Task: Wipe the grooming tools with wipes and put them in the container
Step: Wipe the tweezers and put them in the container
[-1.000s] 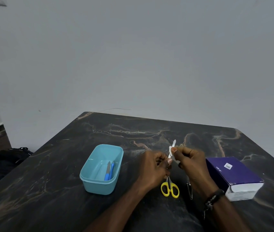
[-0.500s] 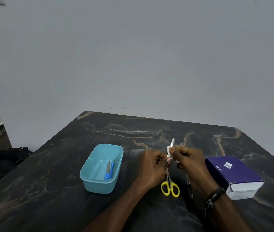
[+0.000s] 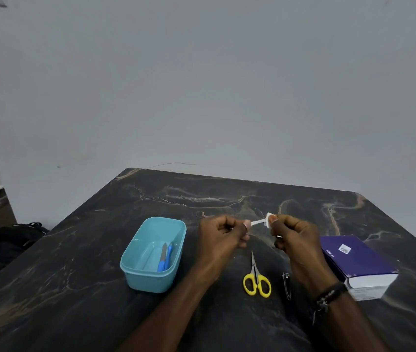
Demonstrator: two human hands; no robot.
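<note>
My left hand [image 3: 221, 235] pinches one end of a thin silvery tool [image 3: 257, 222] held level above the table. My right hand [image 3: 292, 237] pinches a small white wipe [image 3: 269, 219] around the tool's other end. A light blue container [image 3: 151, 255] stands left of my hands and holds two blue-handled tools [image 3: 165, 254]. Yellow-handled scissors [image 3: 255, 278] lie on the table below my hands, and a small metal nail clipper [image 3: 287, 284] lies just right of them.
A purple box [image 3: 354, 262] with white sides lies at the right, close to my right wrist. The dark marbled table [image 3: 100, 301] ends at a grey wall behind. A dark bag [image 3: 11, 237] sits on the floor at the left.
The tool pointed up between my close-set hands; now it lies level and my hands have drawn apart, the right one sliding the wipe toward the tool's right end.
</note>
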